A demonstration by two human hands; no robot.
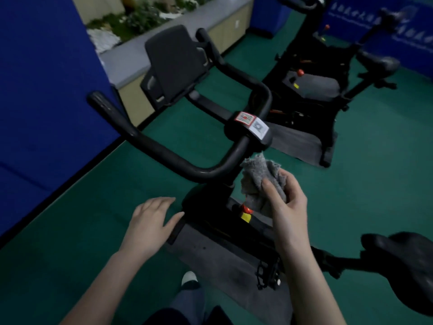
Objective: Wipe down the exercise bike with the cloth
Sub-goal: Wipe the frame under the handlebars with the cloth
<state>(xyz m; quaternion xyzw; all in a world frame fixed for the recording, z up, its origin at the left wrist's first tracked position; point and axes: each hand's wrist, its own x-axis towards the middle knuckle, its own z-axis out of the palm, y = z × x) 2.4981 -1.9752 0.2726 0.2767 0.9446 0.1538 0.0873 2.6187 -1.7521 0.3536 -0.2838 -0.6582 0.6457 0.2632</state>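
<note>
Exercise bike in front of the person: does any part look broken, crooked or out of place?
Nothing stands out. The handlebar, the labels on its clamp and the saddle look whole and in place. The right hand holds the bunched cloth near the handlebar. The picture is dim, so small damage would not show.

Green floor [375, 195] bears 2 grey mats; near mat [210, 259] at 6 o'clock, under the exercise bike [164, 152]; far mat [295, 141] at 1 o'clock.
</note>
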